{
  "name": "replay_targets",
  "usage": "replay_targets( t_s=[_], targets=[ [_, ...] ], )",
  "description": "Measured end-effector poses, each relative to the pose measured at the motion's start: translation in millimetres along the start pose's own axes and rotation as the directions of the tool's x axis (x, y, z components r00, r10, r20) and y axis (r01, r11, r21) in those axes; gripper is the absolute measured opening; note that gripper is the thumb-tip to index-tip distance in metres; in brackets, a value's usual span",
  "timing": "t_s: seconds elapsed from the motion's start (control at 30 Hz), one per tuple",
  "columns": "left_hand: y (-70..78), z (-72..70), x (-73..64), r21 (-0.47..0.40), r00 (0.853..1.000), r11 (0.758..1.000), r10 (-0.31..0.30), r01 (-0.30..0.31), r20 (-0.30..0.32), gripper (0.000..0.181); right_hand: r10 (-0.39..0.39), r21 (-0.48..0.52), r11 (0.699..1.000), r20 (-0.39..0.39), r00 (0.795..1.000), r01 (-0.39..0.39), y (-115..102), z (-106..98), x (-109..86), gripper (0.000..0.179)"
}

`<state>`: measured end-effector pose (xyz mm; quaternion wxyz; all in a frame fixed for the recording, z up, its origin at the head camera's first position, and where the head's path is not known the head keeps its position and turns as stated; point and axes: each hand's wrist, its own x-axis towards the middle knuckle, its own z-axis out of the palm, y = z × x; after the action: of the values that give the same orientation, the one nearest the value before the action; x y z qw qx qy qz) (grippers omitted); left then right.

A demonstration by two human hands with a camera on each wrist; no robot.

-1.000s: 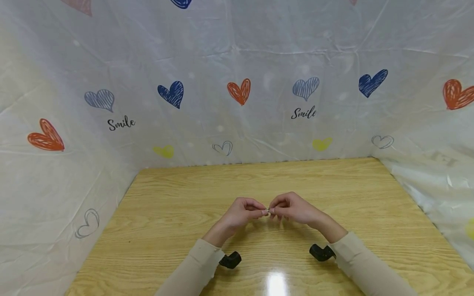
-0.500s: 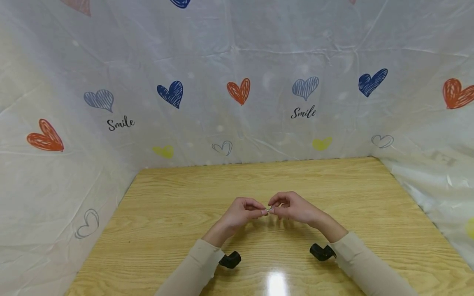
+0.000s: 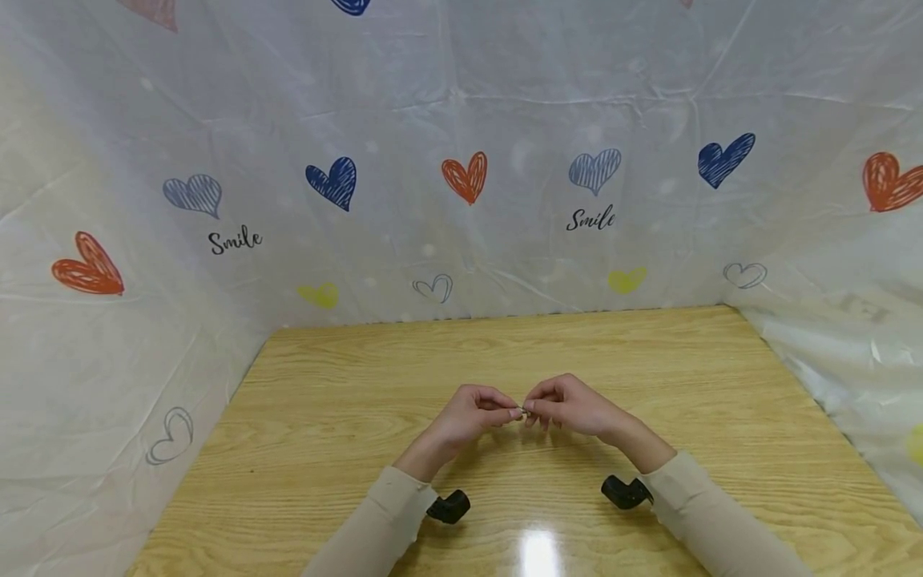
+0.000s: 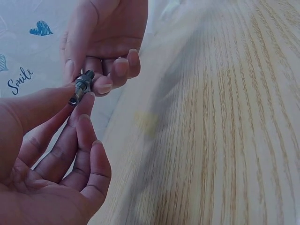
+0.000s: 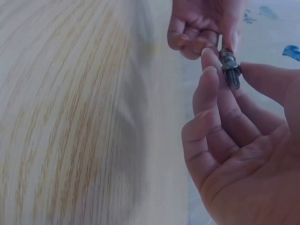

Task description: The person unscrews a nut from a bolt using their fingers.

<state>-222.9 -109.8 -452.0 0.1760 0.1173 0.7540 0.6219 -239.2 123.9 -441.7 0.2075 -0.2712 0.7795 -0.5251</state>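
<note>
Over the middle of the table, my left hand point(image 3: 465, 418) and right hand point(image 3: 580, 409) meet fingertip to fingertip at a small metal bolt point(image 4: 78, 91). In the left wrist view, the left thumb and forefinger pinch the bolt's smooth end. A hex nut point(image 5: 230, 67) sits around its middle, and the threaded end point(image 5: 234, 83) points toward the right palm. My right thumb and forefinger hold the bolt at the nut, the thumb tip against the nut's side. The other fingers of both hands are loosely curled beneath.
A wood-grain table point(image 3: 346, 377) lies below the hands. White sheeting point(image 3: 389, 240) printed with hearts and "Smile" stands behind it and at both sides. Black curved pieces point(image 3: 449, 507) stick out by both sleeves.
Half a second ago the right fingers were slightly spread and more of the bolt showed; now they have come together on it again. The left hand stays in place.
</note>
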Motion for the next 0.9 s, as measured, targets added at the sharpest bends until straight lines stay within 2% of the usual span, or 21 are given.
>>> replay_targets(
  t_s=[0.3, 0.6, 0.9],
  targets=[
    [-1.3, -0.5, 1.4, 0.0, 1.0, 1.0, 0.004, -0.004, -0.009, 0.018, -0.021, 0.028, 0.999, -0.005, 1.0, 0.021, -0.5, 0.1, -0.9, 0.016],
    [-2.7, -1.5, 1.7, 0.006, 1.0, 1.0, 0.001, -0.001, -0.011, 0.016, 0.01, 0.034, 0.999, -0.016, 1.0, -0.01, -0.3, -0.5, -1.3, 0.028],
    [-2.1, -1.4, 0.6, -0.005, 1.0, 1.0, 0.006, -0.006, -0.005, 0.018, 0.023, 0.01, 1.0, -0.006, 1.0, -0.023, 1.0, 0.2, -0.3, 0.025]
  ],
)
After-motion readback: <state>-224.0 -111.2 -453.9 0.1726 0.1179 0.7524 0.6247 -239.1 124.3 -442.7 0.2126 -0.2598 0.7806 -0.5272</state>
